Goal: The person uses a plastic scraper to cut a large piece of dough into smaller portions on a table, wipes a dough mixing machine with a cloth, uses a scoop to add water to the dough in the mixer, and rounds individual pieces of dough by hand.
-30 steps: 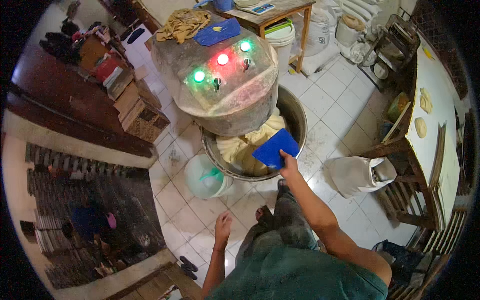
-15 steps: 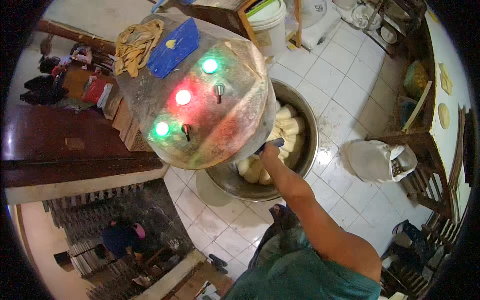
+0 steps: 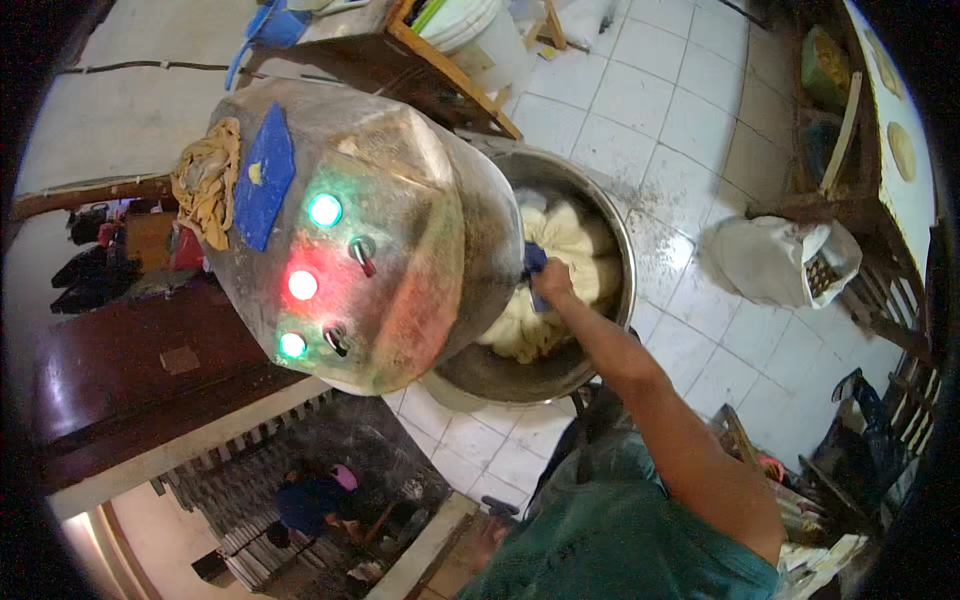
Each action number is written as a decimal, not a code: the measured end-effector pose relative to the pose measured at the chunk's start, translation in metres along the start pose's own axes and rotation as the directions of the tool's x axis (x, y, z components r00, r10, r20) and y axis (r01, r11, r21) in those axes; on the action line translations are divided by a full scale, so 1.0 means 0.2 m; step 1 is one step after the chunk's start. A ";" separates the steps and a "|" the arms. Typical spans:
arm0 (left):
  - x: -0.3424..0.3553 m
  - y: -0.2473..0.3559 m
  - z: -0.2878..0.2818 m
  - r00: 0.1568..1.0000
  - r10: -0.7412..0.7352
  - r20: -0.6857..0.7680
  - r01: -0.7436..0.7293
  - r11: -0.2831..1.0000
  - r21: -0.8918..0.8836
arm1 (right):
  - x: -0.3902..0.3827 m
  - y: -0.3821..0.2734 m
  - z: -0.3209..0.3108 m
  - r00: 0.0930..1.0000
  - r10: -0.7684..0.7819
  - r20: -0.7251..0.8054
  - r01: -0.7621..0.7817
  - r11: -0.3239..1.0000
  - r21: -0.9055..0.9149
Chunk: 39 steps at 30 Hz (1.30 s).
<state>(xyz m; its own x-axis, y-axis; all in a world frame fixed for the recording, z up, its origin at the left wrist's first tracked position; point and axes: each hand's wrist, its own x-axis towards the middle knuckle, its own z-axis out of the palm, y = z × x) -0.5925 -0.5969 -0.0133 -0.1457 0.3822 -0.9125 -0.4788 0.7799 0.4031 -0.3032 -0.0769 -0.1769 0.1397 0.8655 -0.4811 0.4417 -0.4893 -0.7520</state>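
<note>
My right hand (image 3: 554, 283) reaches into a large steel mixer bowl (image 3: 626, 300), closed around a flat blue dough scraper (image 3: 539, 262). The scraper is at the pale dough (image 3: 575, 235), beside the rounded mixer head (image 3: 480, 230). Thick folds of dough fill much of the bowl; the head hides its left part. A blurred skin-toned patch low beside my green shirt looks like my left hand (image 3: 487, 541); its fingers cannot be made out. On the mixer head, lights glow green and red above two black switches (image 3: 362, 256).
A flat blue plastic piece (image 3: 265, 180) and a crumpled tan cloth (image 3: 207, 185) lie on the mixer head. Right of the bowl, a white sack (image 3: 765, 258) stands on the tiled floor near a table (image 3: 915, 210). Another person (image 3: 310, 505) is at lower left.
The view has shifted, moving the mixer left and down in the picture. The dough's separate rounded lumps now look more merged and folded. My right hand still holds the scraper in the bowl.
</note>
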 end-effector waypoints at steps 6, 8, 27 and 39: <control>0.10 -0.02 -0.28 0.958 -0.111 0.265 0.228 0.854 -0.468 | -0.20 -0.10 -0.32 0.994 -0.026 0.102 0.027 1.000 -0.005; 0.12 -0.09 -0.38 0.982 0.028 0.188 0.004 0.986 -0.166 | -0.20 -0.09 -0.48 0.982 -0.163 0.099 0.164 0.986 -0.003; 0.37 0.61 -0.71 1.000 0.021 0.007 -0.022 0.879 0.477 | -0.67 0.19 0.04 0.934 0.267 -0.237 -0.092 0.822 0.563; 0.09 0.52 -1.10 0.987 0.041 -0.157 0.035 0.891 0.452 | -0.15 0.11 0.39 0.728 0.640 -0.247 -0.356 0.660 0.662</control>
<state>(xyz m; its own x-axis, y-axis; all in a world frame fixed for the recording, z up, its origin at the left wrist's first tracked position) -0.8350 -0.6184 -0.0042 -0.2994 0.3313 -0.8948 -0.0409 0.9325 0.3589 -0.3666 -0.1227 -0.2135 0.6030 0.3432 -0.7201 -0.3445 -0.7022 -0.6231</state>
